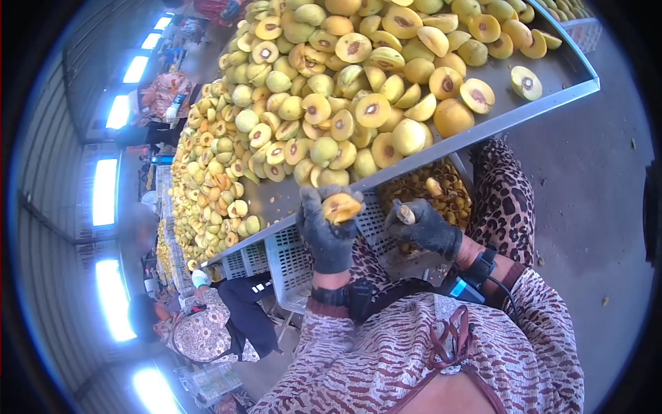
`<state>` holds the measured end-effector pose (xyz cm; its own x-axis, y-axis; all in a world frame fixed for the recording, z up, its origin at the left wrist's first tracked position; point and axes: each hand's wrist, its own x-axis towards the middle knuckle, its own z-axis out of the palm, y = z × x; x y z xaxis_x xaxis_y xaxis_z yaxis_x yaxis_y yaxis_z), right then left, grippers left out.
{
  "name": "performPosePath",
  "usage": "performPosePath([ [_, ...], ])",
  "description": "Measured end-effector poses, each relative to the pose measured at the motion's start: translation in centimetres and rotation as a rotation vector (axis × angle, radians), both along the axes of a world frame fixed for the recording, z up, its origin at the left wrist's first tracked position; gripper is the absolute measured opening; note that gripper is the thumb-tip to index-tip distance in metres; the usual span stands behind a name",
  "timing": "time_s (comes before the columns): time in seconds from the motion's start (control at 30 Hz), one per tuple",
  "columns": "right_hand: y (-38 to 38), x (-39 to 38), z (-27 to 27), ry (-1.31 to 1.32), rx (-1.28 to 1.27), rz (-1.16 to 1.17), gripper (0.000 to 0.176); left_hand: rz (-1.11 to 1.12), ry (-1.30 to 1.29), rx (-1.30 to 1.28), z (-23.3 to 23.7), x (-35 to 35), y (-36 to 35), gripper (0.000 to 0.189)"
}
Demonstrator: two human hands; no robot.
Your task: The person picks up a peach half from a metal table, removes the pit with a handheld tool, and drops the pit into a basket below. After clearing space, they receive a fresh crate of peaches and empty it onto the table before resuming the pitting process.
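My left hand (327,238), in a dark glove, is closed around a yellow peach half (340,208) just over the near edge of the metal table. To its right, my right hand (431,228), also gloved, is closed on a small tool with a pale rounded end (405,213); the rest of it is hidden by the fingers. The two hands are apart. Many halved yellow peaches (372,110), several with brown pits showing, are heaped on the table beyond my hands.
A raised metal rim (483,132) edges the table (265,200). Below it stand a grey plastic crate (289,265) and a container of brown pits and scraps (441,190). A co-worker (207,324) sits to the left; another person (165,100) is farther off.
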<state>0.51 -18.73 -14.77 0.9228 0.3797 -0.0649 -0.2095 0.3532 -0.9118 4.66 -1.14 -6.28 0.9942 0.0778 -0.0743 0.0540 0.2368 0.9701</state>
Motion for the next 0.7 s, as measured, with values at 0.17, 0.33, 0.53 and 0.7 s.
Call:
performPosePath([
  [0.17,1.9,0.1,-1.0,0.105,-0.161,0.080,0.009,0.257,-0.019,0.344,0.8,0.8,13.7,0.043],
  [0.33,2.8,0.3,-1.1,0.053,-0.262,0.034,0.011,0.272,-0.354,1.329,-3.1,10.0,18.6,0.044],
  [0.53,3.3,0.2,-0.8,-0.001,-0.379,0.002,0.008,0.467,-0.040,1.369,-6.0,16.1,15.5,0.058],
  [0.7,5.3,0.3,-2.4,-0.172,-0.350,0.095,0.009,0.322,-0.014,1.059,-7.1,14.7,17.0,0.055],
])
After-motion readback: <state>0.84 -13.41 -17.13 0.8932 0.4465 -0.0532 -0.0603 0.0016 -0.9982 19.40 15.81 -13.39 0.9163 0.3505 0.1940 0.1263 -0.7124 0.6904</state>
